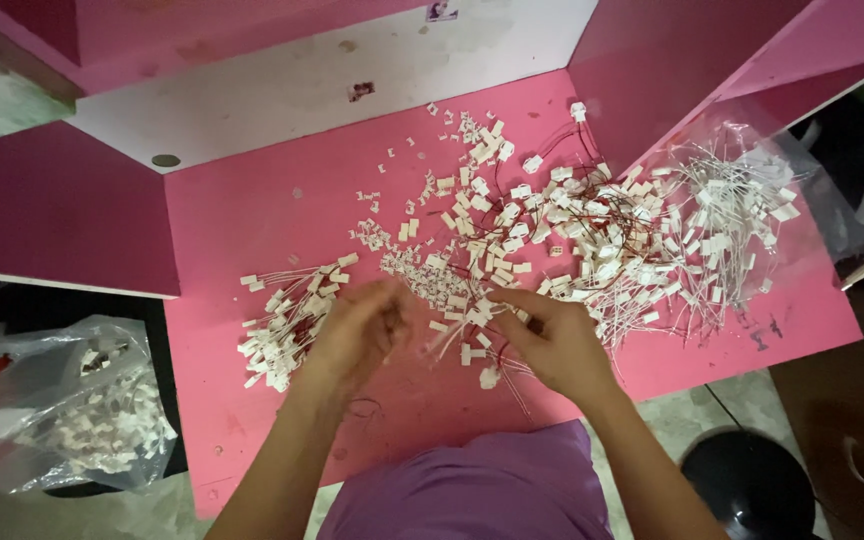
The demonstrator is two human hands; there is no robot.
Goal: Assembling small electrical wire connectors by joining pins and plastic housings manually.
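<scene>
My left hand (360, 330) hovers over the pink table (242, 210), blurred, its fingers curled near a small white connector; whether it grips one I cannot tell. My right hand (552, 340) pinches thin wires with white plastic connectors (472, 335) at the table's middle. A small bundle of wired connectors (287, 320) lies just left of my left hand. A large heap of white connectors and red and white wires (592, 235) spreads beyond my right hand.
Loose small white connector housings (472, 150) scatter toward the back wall. A clear plastic bag of wired connectors (742, 200) lies at the right edge. Another clear bag (72, 410) sits low on the left. Pink side panels flank the table. A black round stool (752, 485) stands lower right.
</scene>
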